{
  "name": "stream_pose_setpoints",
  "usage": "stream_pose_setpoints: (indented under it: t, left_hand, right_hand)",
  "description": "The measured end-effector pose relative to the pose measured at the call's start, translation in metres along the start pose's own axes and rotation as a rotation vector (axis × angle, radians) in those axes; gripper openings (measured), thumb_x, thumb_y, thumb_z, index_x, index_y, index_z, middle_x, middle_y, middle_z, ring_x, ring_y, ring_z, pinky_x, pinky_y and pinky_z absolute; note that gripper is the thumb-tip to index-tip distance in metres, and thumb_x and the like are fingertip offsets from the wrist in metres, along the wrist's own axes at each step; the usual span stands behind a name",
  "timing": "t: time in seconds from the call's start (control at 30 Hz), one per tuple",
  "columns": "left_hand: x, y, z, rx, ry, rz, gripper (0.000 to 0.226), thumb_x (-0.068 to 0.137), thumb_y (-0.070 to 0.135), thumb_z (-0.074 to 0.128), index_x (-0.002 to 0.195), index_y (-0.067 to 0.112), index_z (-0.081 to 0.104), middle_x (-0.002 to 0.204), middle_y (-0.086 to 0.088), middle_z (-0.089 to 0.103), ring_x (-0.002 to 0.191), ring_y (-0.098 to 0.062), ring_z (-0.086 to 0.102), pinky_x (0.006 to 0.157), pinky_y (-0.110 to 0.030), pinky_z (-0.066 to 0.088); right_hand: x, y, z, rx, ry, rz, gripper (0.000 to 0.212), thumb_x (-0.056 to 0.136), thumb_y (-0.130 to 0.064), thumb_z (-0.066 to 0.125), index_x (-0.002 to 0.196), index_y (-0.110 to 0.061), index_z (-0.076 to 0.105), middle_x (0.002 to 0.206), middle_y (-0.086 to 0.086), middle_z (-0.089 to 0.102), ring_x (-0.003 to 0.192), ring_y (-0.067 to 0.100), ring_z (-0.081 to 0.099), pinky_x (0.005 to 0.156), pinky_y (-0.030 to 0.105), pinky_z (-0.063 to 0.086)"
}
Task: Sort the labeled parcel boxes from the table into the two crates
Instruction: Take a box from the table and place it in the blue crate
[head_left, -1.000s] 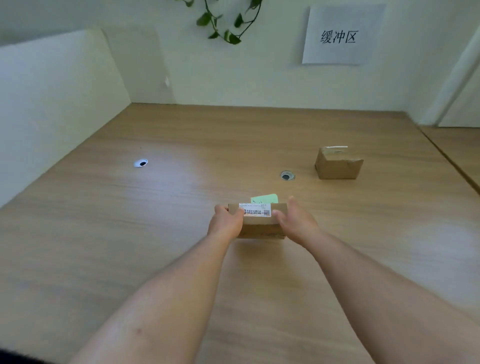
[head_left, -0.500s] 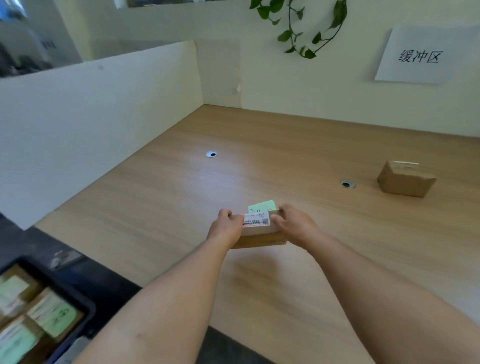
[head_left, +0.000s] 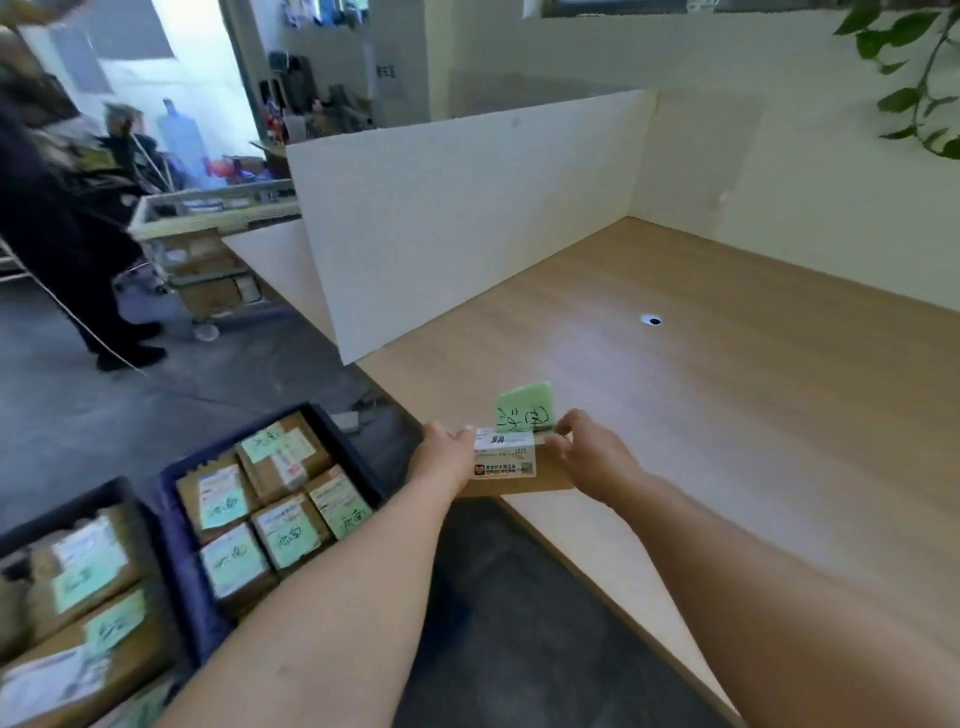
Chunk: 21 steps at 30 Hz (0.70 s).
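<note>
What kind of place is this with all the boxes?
Probably a parcel sorting room or warehouse. Crates on the floor hold labeled boxes, a cart behind carries more, and the left hand and right hand hold another box over the table edge.

Wooden table (head_left: 727, 415) showing cable hole (head_left: 651, 320); white divider (head_left: 467, 218) standing along its left edge; blue crate (head_left: 179, 525) and black crate (head_left: 62, 512) sitting on grey floor (head_left: 208, 374) beside table, holding labeled boxes (head_left: 288, 535).

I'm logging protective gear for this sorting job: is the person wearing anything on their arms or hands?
No. The left forearm and right forearm are bare, no sleeves in view. The left hand and right hand show no gloves, watch or rings.
</note>
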<state>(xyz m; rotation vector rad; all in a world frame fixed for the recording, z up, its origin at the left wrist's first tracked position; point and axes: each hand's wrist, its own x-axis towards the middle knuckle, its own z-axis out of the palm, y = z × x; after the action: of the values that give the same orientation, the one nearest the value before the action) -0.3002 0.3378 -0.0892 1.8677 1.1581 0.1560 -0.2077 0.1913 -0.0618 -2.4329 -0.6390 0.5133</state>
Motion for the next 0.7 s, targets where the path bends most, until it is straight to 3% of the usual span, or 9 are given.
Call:
stream_pose_setpoints:
  t: [0.13, 0.2, 0.3, 0.37, 0.47, 0.53, 0.63, 0.7]
  left_hand:
    - [0.021, -0.041, -0.05, -0.041, 0.081, -0.026, 0.019, 0.092, 0.032, 0.051, 0.104, 0.019, 0.044, 0.091, 0.0, 0.058, 0.075, -0.015, 0.056, 0.062, -0.031, 0.047]
    - [0.029, -0.06, -0.071, -0.08, 0.046, -0.03, 0.024, 0.091, 0.025, 0.056, 0.11, 0.022, 0.041, 0.097, 0.001, 0.056, 0.081, -0.017, 0.057, 0.07, -0.033, 0.05]
    - [0.038, -0.086, -0.102, -0.152, -0.049, -0.01, 0.067, 0.09, 0.01, 0.055, 0.146, 0.032, 0.024, 0.128, -0.005, 0.05, 0.108, -0.025, 0.054, 0.078, -0.034, 0.048]
    - [0.042, -0.102, -0.122, -0.179, -0.08, -0.005, 0.081, 0.091, 0.004, 0.052, 0.151, 0.04, 0.012, 0.143, -0.008, 0.04, 0.118, -0.027, 0.05, 0.076, -0.033, 0.047]
    - [0.046, -0.124, -0.15, -0.186, -0.064, 0.014, 0.073, 0.09, 0.0, 0.05, 0.146, 0.042, 0.028, 0.139, -0.009, 0.043, 0.112, -0.026, 0.053, 0.073, -0.031, 0.051]
    - [0.047, -0.137, -0.163, -0.175, -0.041, 0.013, 0.06, 0.09, 0.004, 0.05, 0.135, 0.042, 0.041, 0.136, -0.008, 0.043, 0.108, -0.025, 0.053, 0.063, -0.024, 0.047]
    - [0.049, -0.158, -0.177, -0.181, 0.02, 0.007, 0.021, 0.095, 0.022, 0.047, 0.111, 0.036, 0.049, 0.13, -0.006, 0.047, 0.098, -0.019, 0.053, 0.056, -0.022, 0.039]
    - [0.051, -0.173, -0.182, -0.173, 0.073, -0.029, 0.014, 0.095, 0.041, 0.049, 0.106, 0.032, 0.05, 0.121, -0.005, 0.051, 0.09, -0.015, 0.053, 0.059, -0.026, 0.039]
  right_hand:
    - [0.006, -0.053, 0.038, -0.018, 0.016, -0.024, 0.012, 0.099, -0.029, 0.041, 0.103, -0.018, 0.045, 0.102, 0.006, 0.06, 0.084, 0.023, 0.057, 0.068, 0.037, 0.049]
    - [0.01, -0.074, 0.058, -0.033, 0.024, -0.044, 0.014, 0.096, -0.022, 0.044, 0.11, -0.018, 0.043, 0.107, 0.008, 0.062, 0.083, 0.024, 0.057, 0.067, 0.036, 0.047]
    - [0.016, -0.101, 0.086, -0.073, -0.018, -0.091, 0.066, 0.092, -0.013, 0.053, 0.147, -0.025, 0.019, 0.118, 0.009, 0.059, 0.096, 0.026, 0.06, 0.076, 0.036, 0.05]
    - [0.018, -0.119, 0.103, -0.121, -0.071, -0.131, 0.08, 0.091, -0.011, 0.057, 0.151, -0.033, 0.01, 0.119, 0.008, 0.057, 0.094, 0.025, 0.061, 0.075, 0.034, 0.053]
    - [0.023, -0.141, 0.127, -0.196, -0.128, -0.201, 0.054, 0.092, -0.018, 0.052, 0.142, -0.032, 0.036, 0.116, 0.006, 0.056, 0.087, 0.021, 0.06, 0.059, 0.023, 0.048]
    - [0.025, -0.152, 0.143, -0.124, -0.191, -0.187, 0.031, 0.092, -0.022, 0.055, 0.122, -0.03, 0.053, 0.112, -0.001, 0.055, 0.078, 0.01, 0.059, 0.049, 0.014, 0.043]
    - [0.025, -0.166, 0.163, 0.005, -0.283, -0.185, 0.013, 0.092, -0.029, 0.056, 0.104, -0.028, 0.062, 0.1, -0.008, 0.059, 0.072, 0.0, 0.059, 0.046, 0.009, 0.042]
    - [0.026, -0.174, 0.175, 0.023, -0.29, -0.249, 0.014, 0.093, -0.033, 0.056, 0.101, -0.025, 0.063, 0.093, -0.01, 0.061, 0.067, -0.004, 0.06, 0.043, 0.007, 0.039]
